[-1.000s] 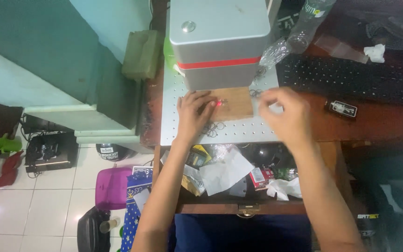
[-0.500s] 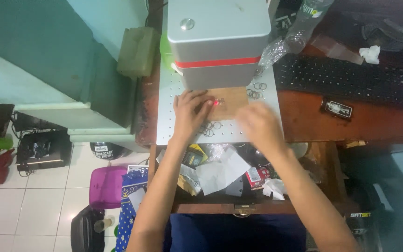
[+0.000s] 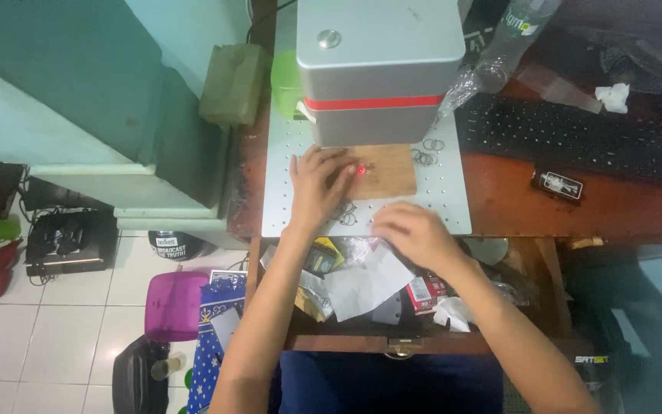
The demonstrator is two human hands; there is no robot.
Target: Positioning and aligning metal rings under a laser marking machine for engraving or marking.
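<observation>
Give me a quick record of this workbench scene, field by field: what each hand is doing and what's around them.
Left hand: left hand lies flat on the thin brown wooden board, by a small red light dot.
Right hand: right hand rests at the front edge of the perforated grey metal plate.
Machine: grey box-shaped machine with a red band stands over the board.
Loose parts: small metal rings lie right of the board.
Nearby: black keyboard.

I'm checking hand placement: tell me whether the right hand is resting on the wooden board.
No, the right hand lies on the perforated plate in front of the wooden board.
</observation>
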